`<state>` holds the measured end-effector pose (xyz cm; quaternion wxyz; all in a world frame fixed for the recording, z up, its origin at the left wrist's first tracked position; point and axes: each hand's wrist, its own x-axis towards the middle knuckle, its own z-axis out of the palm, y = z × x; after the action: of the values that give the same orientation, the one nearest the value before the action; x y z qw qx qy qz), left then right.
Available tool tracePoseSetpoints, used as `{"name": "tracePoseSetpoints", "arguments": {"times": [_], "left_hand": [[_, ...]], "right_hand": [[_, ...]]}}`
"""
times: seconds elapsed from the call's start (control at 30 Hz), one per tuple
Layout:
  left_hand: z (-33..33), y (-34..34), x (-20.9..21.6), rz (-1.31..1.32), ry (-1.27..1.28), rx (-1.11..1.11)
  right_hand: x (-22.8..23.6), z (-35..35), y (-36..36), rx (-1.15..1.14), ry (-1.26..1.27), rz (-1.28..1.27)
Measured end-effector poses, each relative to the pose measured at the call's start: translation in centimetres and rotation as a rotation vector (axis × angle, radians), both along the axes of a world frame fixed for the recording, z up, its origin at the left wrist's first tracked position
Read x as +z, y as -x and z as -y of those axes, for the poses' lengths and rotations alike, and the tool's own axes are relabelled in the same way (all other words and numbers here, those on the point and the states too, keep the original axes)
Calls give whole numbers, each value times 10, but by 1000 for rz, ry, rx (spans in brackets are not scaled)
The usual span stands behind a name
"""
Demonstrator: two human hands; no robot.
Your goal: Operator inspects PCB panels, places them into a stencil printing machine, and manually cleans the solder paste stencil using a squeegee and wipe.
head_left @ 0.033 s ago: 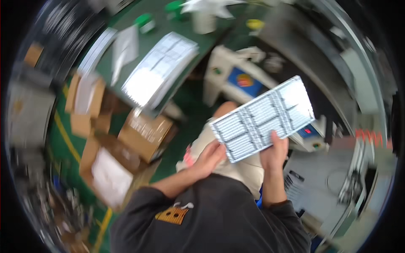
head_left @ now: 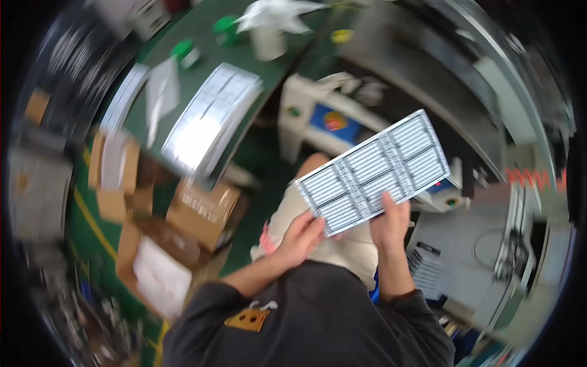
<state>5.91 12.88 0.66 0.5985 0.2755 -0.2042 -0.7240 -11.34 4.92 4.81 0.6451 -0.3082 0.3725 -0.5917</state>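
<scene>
One pale panel (head_left: 374, 174), patterned with dark lines and cross bands, is held at a slant above the lap. Its lower left corner is pinched by the left grip (head_left: 298, 240); its near long edge is clamped by the right grip (head_left: 391, 225), the thumb laid over the face and the fingers hidden beneath. A stack of similar-looking panels (head_left: 211, 119) is seen on the green surface (head_left: 199, 27), well apart from both hands. Below it, an open carton (head_left: 127, 251) with white material inside is set near another brown carton (head_left: 202, 208). As judged from this layout, a single panel is being handled while the stack is left untouched; whether the stacked ones are finished or waiting, or the held one is done, cannot be told.
</scene>
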Motion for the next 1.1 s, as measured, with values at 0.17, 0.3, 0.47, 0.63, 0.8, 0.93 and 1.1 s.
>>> {"name": "tracePoseSetpoints", "arguments": {"times": [0.17, 0.3, 0.47, 0.63, 0.8, 0.93, 1.1], "left_hand": [[52, 22, 17, 119, 75, -275], [73, -12, 13, 229, 64, -321], [68, -23, 0, 370, 2, -338], [50, -2, -9, 420, 7, -477], [25, 0, 16, 528, -202, -650], [13, -8, -7, 546, -250, -634], [46, -4, -11, 506, 62, -566]], "right_hand": [[23, 1, 96, -216, 221, -320], [102, 36, 177, -222, 562, -413], [150, 127, 205, -197, 683, -1451], [211, 230, 172, -62, 541, -2070], [203, 276, 212, 139, 747, -1596], [193, 294, 227, 191, 808, -1385], [196, 286, 228, 243, 820, -1137]]}}
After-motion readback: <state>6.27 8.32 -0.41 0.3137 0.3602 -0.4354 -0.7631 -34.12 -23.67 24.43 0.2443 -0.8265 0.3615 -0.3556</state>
